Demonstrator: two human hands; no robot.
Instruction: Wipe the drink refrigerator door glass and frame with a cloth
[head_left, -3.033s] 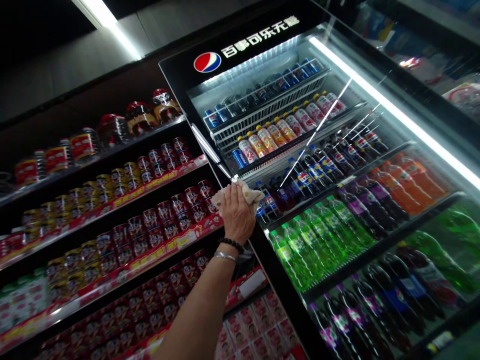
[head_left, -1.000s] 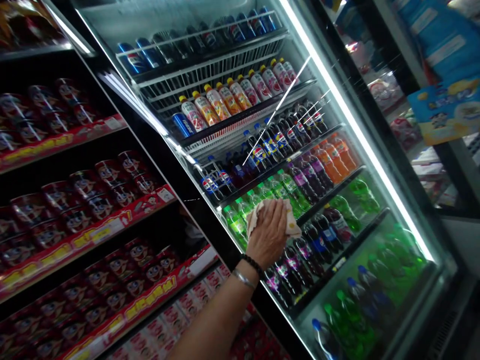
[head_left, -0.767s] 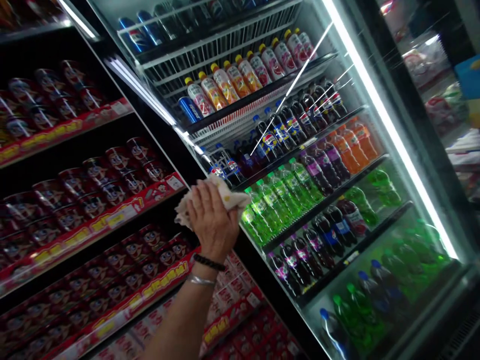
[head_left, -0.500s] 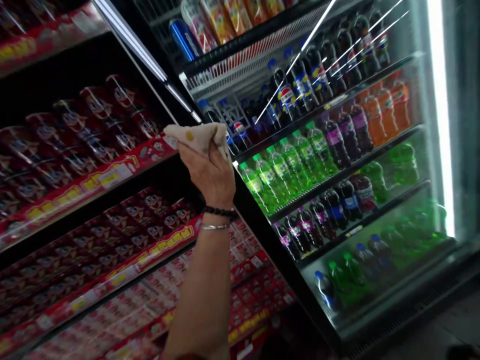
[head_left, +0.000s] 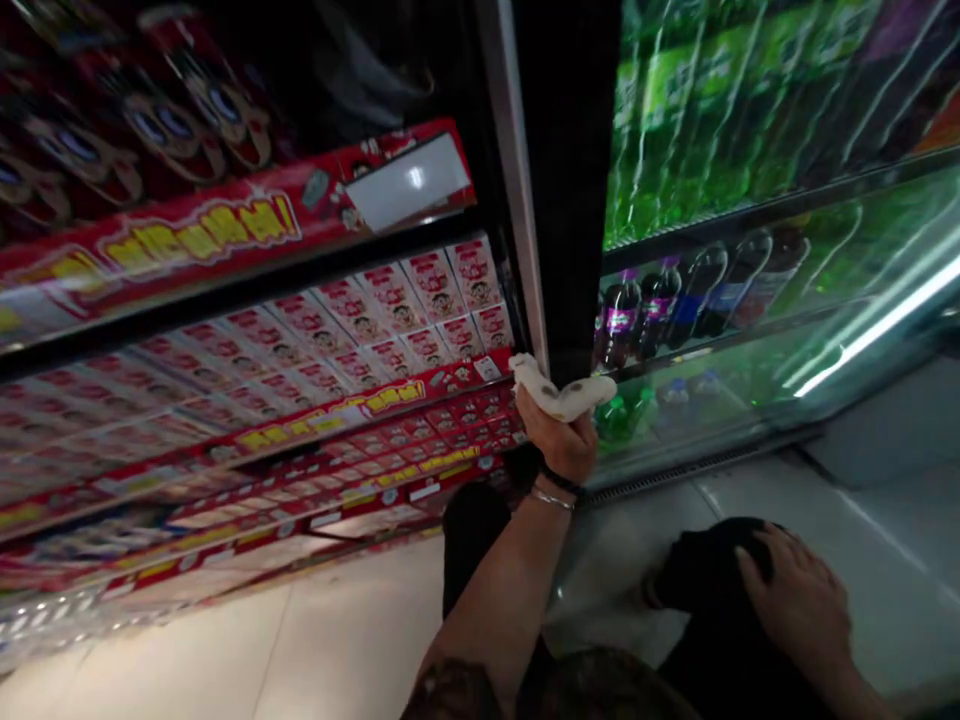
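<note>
- Head view, looking down and sideways at the foot of a shop display, with the picture tilted.
- The left hand [head_left: 556,432] is closed, clamped on a crumpled cream cloth with brown spots [head_left: 562,388], which bunches over the fingertips.
- The cloth sits against the bottom of the black upright post [head_left: 567,180] of a glass-door drinks cooler, just beside its silver metal door edge [head_left: 517,180].
- A black beaded bracelet [head_left: 559,480] and a thin silver bangle [head_left: 551,498] circle the left wrist.
- The right hand [head_left: 799,600] lies open, fingers spread, on a black-trousered knee [head_left: 720,565], well apart from the cloth.
- Left of the post, a red shelf-edge strip with yellow lettering [head_left: 225,230] runs above rows of white and red boxes printed with cartoon faces [head_left: 390,300].
- Behind the cooler glass stand green soda bottles [head_left: 697,120] and dark bottles with purple labels [head_left: 622,320].
- A dark slotted vent strip [head_left: 675,465] runs along the cooler's base, above pale floor tiles [head_left: 337,640].
</note>
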